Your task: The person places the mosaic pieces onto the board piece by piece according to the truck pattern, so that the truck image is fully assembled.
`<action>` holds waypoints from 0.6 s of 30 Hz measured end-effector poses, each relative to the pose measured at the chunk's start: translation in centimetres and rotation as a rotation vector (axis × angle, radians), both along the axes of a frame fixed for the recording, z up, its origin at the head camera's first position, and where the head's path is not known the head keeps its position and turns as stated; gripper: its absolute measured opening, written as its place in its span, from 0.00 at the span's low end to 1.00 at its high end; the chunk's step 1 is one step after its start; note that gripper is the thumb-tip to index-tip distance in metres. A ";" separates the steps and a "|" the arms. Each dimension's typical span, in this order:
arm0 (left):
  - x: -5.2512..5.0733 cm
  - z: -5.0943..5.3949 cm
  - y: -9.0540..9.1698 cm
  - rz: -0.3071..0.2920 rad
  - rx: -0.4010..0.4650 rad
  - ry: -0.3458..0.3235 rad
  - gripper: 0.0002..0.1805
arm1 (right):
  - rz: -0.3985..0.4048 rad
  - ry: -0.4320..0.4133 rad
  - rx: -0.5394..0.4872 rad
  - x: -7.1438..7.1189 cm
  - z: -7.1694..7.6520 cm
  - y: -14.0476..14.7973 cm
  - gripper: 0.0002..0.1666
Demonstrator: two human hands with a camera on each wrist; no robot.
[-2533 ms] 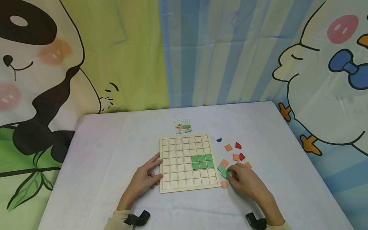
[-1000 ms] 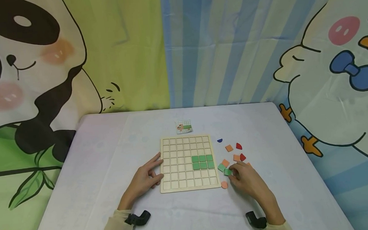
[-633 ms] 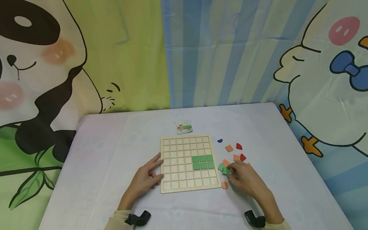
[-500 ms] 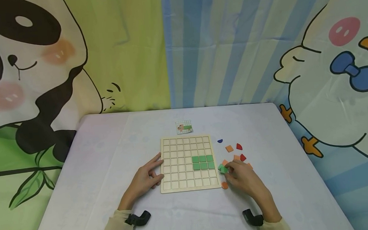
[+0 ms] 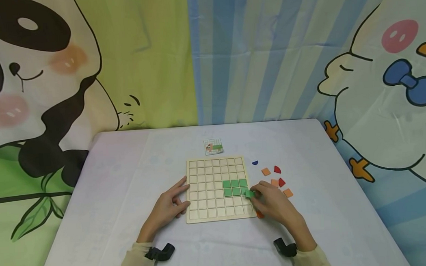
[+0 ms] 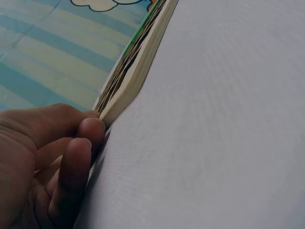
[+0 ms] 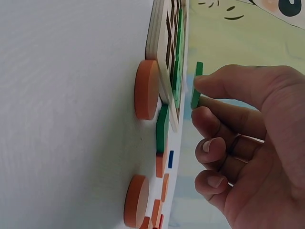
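My right hand (image 5: pixel 273 200) pinches a green square tile (image 5: pixel 249 193) between thumb and index finger, above the right edge of the pale wooden grid board (image 5: pixel 206 210). In the right wrist view the held tile (image 7: pixel 197 86) stands on edge, clear of the board. Two rows of green tiles (image 5: pixel 235 183) fill cells at the board's right side. My left hand (image 5: pixel 164 207) touches the board's left edge with its fingertips; the left wrist view shows the fingers (image 6: pixel 76 162) at a corner. Another green tile (image 7: pixel 162 129) lies beside the board, covered by my right hand in the head view.
A small pattern card (image 5: pixel 213 146) lies behind the board. Right of the board are a blue half-disc (image 5: pixel 255 163), red quarter-discs (image 5: pixel 277 169) and several orange squares (image 5: pixel 266 171). A round orange piece (image 5: pixel 260 214) sits near the board's lower right corner, partly covered.
My right hand has picked up a green tile from the loose pieces and moved it left, over the board's right edge. My left hand stays on the board's left edge.
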State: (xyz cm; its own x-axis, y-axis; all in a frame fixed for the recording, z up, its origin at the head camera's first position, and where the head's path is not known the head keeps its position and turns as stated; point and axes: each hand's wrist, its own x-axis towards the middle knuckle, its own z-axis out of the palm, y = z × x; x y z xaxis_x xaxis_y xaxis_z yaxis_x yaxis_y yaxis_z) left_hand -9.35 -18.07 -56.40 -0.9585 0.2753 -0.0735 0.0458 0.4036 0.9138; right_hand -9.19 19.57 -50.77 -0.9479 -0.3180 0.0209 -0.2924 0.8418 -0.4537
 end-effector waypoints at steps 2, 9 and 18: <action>0.0 0.1 0.0 0.000 -0.006 0.002 0.36 | 0.007 0.001 -0.001 -0.1 0.0 -0.3 0.14; 0.0 0.1 0.0 -0.004 -0.010 0.007 0.36 | 0.045 0.008 -0.019 -0.5 0.0 -1.4 0.14; 0.0 -0.1 0.0 0.005 -0.012 -0.001 0.36 | 0.095 0.022 -0.047 -1.0 -0.5 -2.5 0.14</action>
State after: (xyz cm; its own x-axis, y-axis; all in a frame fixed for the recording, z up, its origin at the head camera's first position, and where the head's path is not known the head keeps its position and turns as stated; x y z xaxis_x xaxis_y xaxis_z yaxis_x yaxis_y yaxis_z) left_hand -9.38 -18.05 -56.53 -0.9598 0.2699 -0.0774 0.0432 0.4143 0.9091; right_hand -10.21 17.11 -51.31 -0.9125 -0.4048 0.0584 -0.3804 0.7876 -0.4848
